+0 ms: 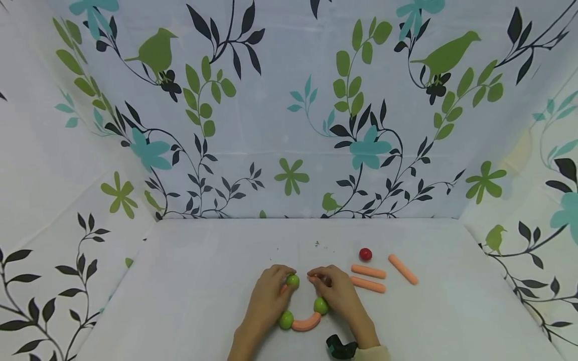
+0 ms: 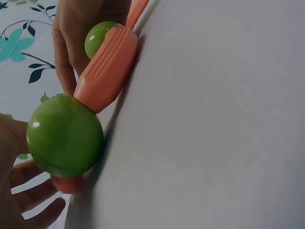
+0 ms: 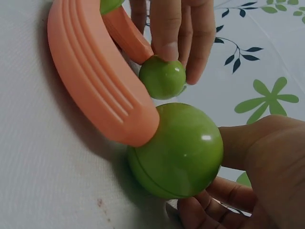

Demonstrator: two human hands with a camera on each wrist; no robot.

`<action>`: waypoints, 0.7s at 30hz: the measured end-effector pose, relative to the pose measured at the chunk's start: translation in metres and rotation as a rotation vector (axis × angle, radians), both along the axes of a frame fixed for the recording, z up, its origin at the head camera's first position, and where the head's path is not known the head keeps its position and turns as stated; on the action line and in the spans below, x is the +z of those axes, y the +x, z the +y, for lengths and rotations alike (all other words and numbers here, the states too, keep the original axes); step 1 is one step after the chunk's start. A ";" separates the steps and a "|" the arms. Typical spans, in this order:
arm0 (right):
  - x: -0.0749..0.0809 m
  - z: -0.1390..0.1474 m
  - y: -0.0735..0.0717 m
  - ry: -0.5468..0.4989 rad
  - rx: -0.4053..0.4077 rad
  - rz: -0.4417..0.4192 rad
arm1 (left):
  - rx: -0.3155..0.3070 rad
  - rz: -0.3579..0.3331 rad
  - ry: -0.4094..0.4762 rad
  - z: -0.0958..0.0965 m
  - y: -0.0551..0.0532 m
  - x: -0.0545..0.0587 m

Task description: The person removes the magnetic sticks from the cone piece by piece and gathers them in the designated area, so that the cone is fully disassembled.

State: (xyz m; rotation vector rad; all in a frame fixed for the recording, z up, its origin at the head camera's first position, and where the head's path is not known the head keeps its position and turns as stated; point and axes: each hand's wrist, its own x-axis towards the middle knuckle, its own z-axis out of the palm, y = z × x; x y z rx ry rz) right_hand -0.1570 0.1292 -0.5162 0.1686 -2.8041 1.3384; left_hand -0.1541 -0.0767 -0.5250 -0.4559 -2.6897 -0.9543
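A chain of green balls and orange pieces lies on the white table between the hands. My left hand (image 1: 266,296) pinches its upper left ball (image 1: 292,281); an orange piece partly covered by the fingers leads down to the lower left ball (image 1: 286,320). From there a curved, ridged orange piece (image 1: 306,323) joins the right ball (image 1: 321,305). My right hand (image 1: 337,292) is beside the right ball, thumb and fingers drawn together, with a bit of an orange stick showing at the fingertips. In the right wrist view, the right ball (image 3: 176,150) covers most of what that hand holds.
Right of the hands lie two nearly parallel orange sticks (image 1: 368,271) and a slanted orange stick (image 1: 403,269). A red ball (image 1: 365,254) sits behind them. A dark device (image 1: 340,347) is at the right wrist. Leaf-and-bird patterned cloth (image 1: 289,150) stands behind and at both sides.
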 end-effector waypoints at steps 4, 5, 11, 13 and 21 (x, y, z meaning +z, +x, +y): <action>0.000 0.000 0.001 0.020 -0.005 0.000 | 0.020 0.093 -0.102 -0.004 0.005 0.009; 0.001 0.000 0.001 0.028 -0.003 0.002 | 0.013 0.110 -0.122 -0.005 0.007 0.011; 0.003 0.001 0.001 0.059 0.005 0.003 | -0.109 0.156 -0.242 -0.009 0.026 0.021; 0.005 0.002 0.001 0.070 0.008 0.008 | -0.163 0.164 -0.266 -0.008 0.033 0.021; 0.008 0.006 0.007 0.094 0.084 0.016 | -0.317 0.224 -0.301 -0.001 0.054 0.015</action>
